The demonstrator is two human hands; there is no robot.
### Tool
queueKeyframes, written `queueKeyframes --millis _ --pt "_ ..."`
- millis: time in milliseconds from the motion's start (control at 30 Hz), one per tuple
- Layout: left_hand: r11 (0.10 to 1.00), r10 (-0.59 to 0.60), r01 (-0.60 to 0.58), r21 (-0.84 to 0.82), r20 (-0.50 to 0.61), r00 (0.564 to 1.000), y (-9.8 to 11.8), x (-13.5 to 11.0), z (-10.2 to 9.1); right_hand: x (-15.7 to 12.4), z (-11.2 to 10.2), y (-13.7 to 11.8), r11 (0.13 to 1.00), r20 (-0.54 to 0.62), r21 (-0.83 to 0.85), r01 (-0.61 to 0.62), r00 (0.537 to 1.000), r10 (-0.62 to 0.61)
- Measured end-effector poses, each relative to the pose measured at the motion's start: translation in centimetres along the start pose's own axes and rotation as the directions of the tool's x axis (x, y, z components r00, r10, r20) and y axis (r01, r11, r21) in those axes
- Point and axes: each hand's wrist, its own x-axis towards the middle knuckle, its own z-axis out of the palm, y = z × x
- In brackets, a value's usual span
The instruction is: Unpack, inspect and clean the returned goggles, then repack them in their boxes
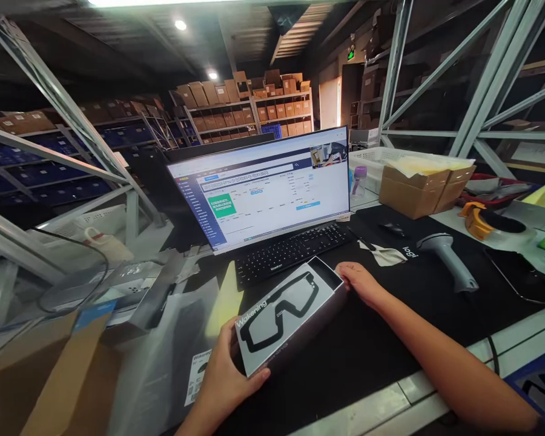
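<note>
A white box [281,318] with a black goggle-like frame pictured on top and the word "Wakening" is held at a slant over the black desk mat [345,363]. My left hand [227,372] grips its near left end, thumb along the front lower edge and fingers behind. At the far right end, where a black section [324,274] shows, my right hand [356,281] pinches the corner with its fingers closed. Whether those fingers hold the outer sleeve or an inner part, I cannot tell. Behind the box is a black keyboard [290,251].
A lit monitor [272,188] stands behind the keyboard. To the right lie a grey barcode scanner [449,260], a black mouse [392,229], a tape dispenser [485,221] and a cardboard box [413,191]. Clear plastic bags [163,345] and an open carton [68,375] crowd the left.
</note>
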Motion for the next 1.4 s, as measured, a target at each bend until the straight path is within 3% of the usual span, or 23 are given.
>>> queueKeyframes --millis 200,333,800,967,1100,1200,1267,1400 --pt "0.999 -0.026 0.026 0.034 -0.007 1.000 0.3 -0.4 -0.6 0.8 -0.8 1.7 0.999 0.007 0.011 -0.038 0.999 0.038" --pt "0.999 0.031 -0.030 0.044 -0.023 0.999 0.4 -0.6 -0.8 1.5 -1.3 2.6 0.999 -0.002 0.024 -0.047 0.999 0.047" --pt "0.992 0.077 -0.078 0.101 0.017 0.997 0.0 -0.1 0.6 3.1 -4.7 4.8 0.999 -0.031 0.009 -0.038 0.999 0.039" --pt "0.988 0.125 -0.125 0.087 0.011 0.992 -0.9 -0.1 0.0 2.7 -5.2 4.4 0.995 0.113 -0.083 -0.062 0.991 0.071" --pt "0.987 0.161 -0.161 -0.007 0.027 0.987 -2.2 -0.2 -0.4 1.6 -5.2 2.5 0.993 0.228 -0.110 0.044 0.974 -0.017" --pt "0.977 0.174 -0.168 -0.129 0.036 0.984 -2.7 -0.2 -0.2 0.8 -5.0 1.3 0.985 0.365 -0.098 0.142 0.926 -0.097" --pt "0.962 0.174 -0.161 -0.220 0.040 0.984 -3.0 -0.1 -0.2 0.3 -4.6 1.0 0.979 0.459 -0.128 0.162 0.884 -0.086" --pt "0.918 0.168 -0.152 -0.367 0.012 0.986 -3.7 0.4 -1.8 -0.7 -2.5 0.6 0.947 0.471 -0.254 0.198 0.880 -0.058"
